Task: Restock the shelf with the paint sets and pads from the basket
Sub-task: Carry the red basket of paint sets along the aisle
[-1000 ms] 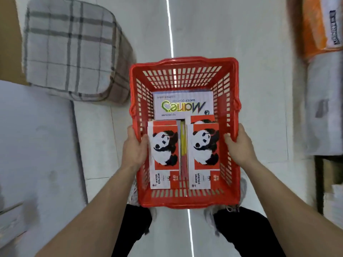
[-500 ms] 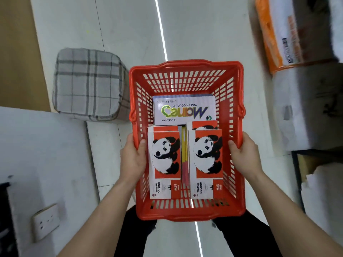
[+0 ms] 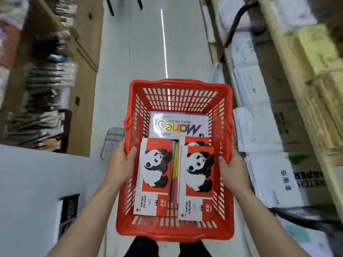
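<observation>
I hold a red plastic basket [image 3: 178, 93] in front of me. My left hand [image 3: 121, 164] grips its left rim and my right hand [image 3: 232, 169] grips its right rim. Inside lie two red-and-white water colour pads with a panda print, the left pad [image 3: 155, 175] and the right pad [image 3: 198, 179], with thin coloured items between them. Behind them lies a white water colour paint set [image 3: 178, 127] with a large logo, upside down to me.
An aisle of pale floor [image 3: 144, 45] runs ahead. Shelves with stacked paper goods [image 3: 259, 86] line the right side, with cardboard boxes [image 3: 304, 175] lower down. Blurred stock fills shelves [image 3: 42, 86] on the left. A checked cushion stool [image 3: 113, 140] stands on the floor left of the basket.
The view has tilted up from the floor to the aisle and shelves. The basket stays in both hands, and the checked stool has slid back beside my left hand.
</observation>
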`<state>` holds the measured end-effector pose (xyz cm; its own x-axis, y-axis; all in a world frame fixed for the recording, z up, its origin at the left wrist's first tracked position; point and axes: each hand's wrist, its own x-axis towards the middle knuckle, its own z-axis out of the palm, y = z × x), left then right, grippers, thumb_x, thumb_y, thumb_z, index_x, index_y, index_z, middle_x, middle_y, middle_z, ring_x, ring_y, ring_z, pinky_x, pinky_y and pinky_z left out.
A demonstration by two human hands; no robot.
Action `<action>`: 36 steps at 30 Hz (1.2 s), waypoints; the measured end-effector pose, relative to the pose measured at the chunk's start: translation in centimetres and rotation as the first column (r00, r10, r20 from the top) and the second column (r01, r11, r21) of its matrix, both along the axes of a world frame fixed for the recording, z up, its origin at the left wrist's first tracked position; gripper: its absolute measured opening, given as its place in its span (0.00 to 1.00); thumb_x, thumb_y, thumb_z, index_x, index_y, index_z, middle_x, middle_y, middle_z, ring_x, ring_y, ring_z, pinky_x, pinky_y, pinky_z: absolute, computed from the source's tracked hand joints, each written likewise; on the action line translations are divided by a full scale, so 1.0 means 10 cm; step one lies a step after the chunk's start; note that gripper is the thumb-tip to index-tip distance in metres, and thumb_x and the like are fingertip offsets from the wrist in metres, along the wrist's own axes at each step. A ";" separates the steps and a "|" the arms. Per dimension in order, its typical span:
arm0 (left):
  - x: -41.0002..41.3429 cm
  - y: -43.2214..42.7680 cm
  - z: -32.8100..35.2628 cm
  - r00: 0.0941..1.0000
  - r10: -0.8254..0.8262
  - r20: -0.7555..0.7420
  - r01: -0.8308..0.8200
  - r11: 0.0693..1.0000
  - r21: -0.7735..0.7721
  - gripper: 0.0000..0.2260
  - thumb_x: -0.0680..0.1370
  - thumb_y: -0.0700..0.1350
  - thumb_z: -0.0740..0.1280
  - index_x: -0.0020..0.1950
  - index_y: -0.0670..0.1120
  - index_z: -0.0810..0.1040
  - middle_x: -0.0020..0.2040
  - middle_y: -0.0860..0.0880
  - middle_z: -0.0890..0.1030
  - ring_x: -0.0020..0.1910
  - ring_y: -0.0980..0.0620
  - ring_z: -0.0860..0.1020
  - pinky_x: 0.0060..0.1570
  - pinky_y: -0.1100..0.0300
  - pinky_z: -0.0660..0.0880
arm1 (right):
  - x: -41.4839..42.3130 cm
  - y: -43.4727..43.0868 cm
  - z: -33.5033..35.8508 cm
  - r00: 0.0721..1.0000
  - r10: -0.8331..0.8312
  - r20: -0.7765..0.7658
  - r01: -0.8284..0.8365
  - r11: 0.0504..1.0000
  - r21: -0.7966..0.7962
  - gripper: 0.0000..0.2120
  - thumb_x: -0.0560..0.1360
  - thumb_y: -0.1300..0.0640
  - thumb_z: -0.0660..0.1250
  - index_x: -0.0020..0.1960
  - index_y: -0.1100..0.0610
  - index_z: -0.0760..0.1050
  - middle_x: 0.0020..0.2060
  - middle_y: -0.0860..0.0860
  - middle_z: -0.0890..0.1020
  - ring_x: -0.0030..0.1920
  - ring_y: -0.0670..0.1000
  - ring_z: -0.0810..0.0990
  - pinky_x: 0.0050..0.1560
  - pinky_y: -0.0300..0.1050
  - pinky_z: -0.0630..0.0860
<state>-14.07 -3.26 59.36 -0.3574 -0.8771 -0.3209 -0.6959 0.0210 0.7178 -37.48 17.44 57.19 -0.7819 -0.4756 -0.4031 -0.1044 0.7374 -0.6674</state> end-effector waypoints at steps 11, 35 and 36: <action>-0.65 -1.55 1.07 0.975 0.153 -0.164 -0.152 0.988 0.019 0.09 0.81 0.50 0.66 0.60 0.52 0.79 0.52 0.51 0.86 0.48 0.49 0.85 0.53 0.45 0.81 | -0.96 -1.82 1.16 0.991 0.090 -0.104 -0.099 0.992 -0.081 0.11 0.81 0.62 0.64 0.62 0.58 0.78 0.50 0.55 0.85 0.54 0.60 0.83 0.49 0.47 0.74; -3.44 -7.25 1.55 0.926 0.319 -0.202 -0.328 0.945 -0.012 0.06 0.81 0.46 0.65 0.56 0.55 0.79 0.47 0.53 0.87 0.44 0.50 0.86 0.48 0.43 0.82 | -4.02 -8.02 1.55 0.949 0.284 -0.137 -0.304 0.940 -0.157 0.09 0.80 0.58 0.65 0.59 0.53 0.79 0.50 0.52 0.87 0.50 0.56 0.87 0.53 0.53 0.82; -3.59 -7.50 1.58 0.922 0.328 -0.206 -0.338 0.941 -0.013 0.06 0.81 0.45 0.65 0.55 0.54 0.79 0.46 0.54 0.87 0.43 0.51 0.86 0.46 0.46 0.82 | -4.18 -8.30 1.58 0.951 0.284 -0.123 -0.303 0.937 -0.172 0.08 0.80 0.58 0.65 0.58 0.51 0.79 0.49 0.51 0.87 0.49 0.55 0.87 0.52 0.56 0.83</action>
<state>-49.94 -78.24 75.13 -0.0939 -0.9690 -0.2287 -0.5123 -0.1500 0.8456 -79.28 -65.52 72.95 -0.6264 -0.7490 -0.2159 -0.3669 0.5277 -0.7661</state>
